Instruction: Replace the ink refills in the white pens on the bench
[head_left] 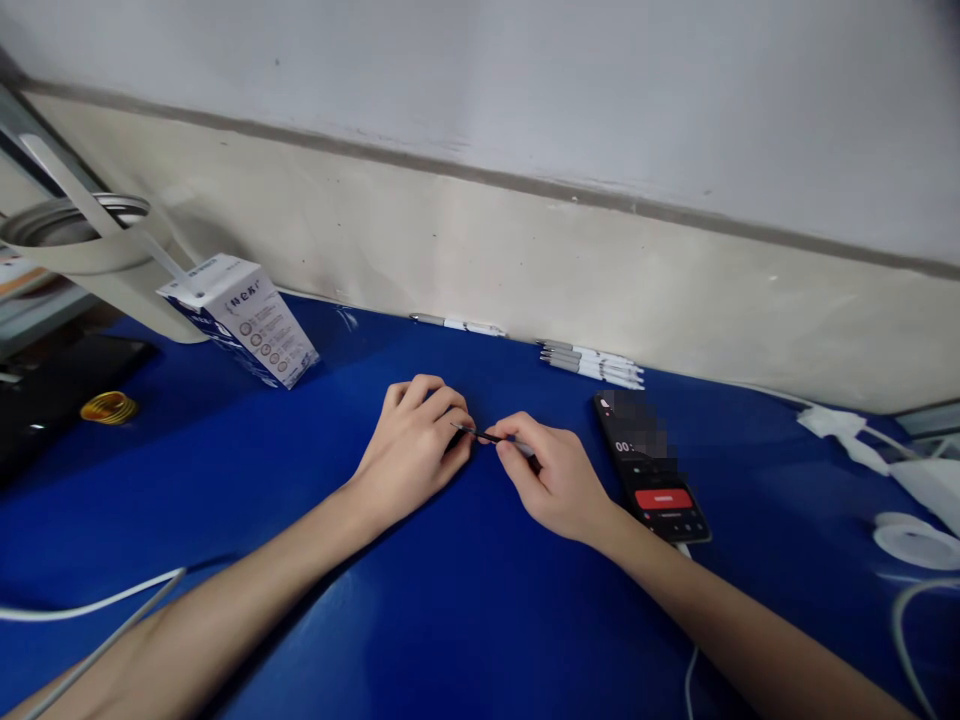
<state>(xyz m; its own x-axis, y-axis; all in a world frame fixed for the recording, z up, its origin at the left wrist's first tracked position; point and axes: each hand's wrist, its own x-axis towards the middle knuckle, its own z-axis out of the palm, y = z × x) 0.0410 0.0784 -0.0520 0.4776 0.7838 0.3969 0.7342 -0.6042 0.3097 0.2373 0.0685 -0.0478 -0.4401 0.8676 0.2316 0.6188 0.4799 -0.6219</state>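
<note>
A carton (262, 325) stands on the table (465, 620), just beside a bin (139, 280); a yellow coil (109, 407) sits near them. At right lies a phone (664, 500), screen lit with a red button, a white cable (683, 550) at its lower end. A wall (375, 220) runs behind.

From my head, my single camera looks forward and steeply down over the blue tabletop (450, 620), close enough that my left hand (420, 430) and right hand (556, 478) sit near mid-view, my forearms running in from the lower corners. The wall (480, 90) fills the top, its grey stripe (375, 160) slanting down rightward. Sideways, the view reaches from a bin (124, 280) to a round white object (919, 545).
</note>
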